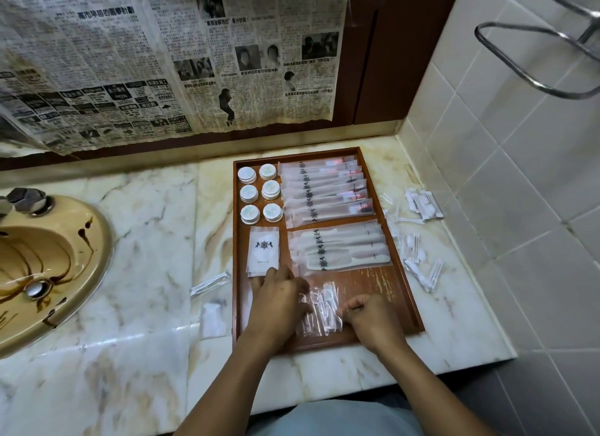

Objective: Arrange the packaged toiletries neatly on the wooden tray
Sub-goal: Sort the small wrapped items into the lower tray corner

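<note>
Touching clear packets [321, 309] beside tray [324, 347] front rim: left hand [276, 301], right hand [370, 318].

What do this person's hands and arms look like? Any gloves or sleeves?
The left hand and right hand are bare: no gloves, rings, watch or bracelet show. No sleeves come into view either. The only clothing seen is a pale blue garment at the bottom edge.

1 head-worn wide-angle view looks steeply down, close over the wooden tray [373, 283] on the marble counter [146, 241].
</note>
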A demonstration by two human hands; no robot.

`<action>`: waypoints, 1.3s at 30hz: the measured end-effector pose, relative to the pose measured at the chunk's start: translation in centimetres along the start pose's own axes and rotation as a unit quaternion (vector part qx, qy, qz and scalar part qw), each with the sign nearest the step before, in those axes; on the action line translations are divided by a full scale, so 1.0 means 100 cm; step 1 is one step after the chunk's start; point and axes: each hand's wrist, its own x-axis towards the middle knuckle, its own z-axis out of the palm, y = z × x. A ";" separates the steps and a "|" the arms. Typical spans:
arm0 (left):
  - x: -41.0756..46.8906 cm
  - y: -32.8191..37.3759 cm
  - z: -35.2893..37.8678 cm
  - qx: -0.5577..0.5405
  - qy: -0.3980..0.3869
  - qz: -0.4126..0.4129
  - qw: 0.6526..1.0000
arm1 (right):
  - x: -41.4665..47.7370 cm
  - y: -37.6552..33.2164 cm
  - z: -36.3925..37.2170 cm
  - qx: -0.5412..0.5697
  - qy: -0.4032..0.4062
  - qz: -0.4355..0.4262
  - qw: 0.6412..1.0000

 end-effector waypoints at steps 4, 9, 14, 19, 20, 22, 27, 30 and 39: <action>-0.008 -0.005 0.005 0.012 0.006 0.005 1.000 | 0.001 -0.002 0.001 -0.029 0.006 0.002 1.000; -0.011 -0.005 0.008 0.011 0.005 0.008 1.000 | 0.003 -0.002 0.005 -0.070 0.013 -0.004 0.997; -0.012 0.002 0.011 0.025 0.012 0.012 1.000 | 0.004 0.002 0.008 -0.099 0.021 -0.021 0.995; -0.012 0.005 0.014 0.034 0.013 0.010 0.999 | 0.006 0.002 0.014 -0.134 0.051 -0.046 0.989; -0.012 0.005 0.014 0.035 0.013 0.010 0.999 | 0.006 0.001 0.016 -0.142 0.057 -0.051 0.987; -0.012 0.005 0.015 0.037 0.011 0.012 0.999 | 0.007 -0.001 0.018 -0.156 0.066 -0.059 0.984; -0.014 0.004 0.014 0.036 0.018 0.011 0.999 | 0.009 0.000 0.022 -0.151 0.062 -0.068 0.984; -0.015 0.004 0.014 0.037 0.018 0.007 0.999 | 0.008 0.001 0.021 -0.157 0.073 -0.079 0.982; -0.017 -0.006 0.007 0.025 0.026 -0.005 0.999 | 0.009 0.004 0.020 -0.143 0.077 -0.076 0.984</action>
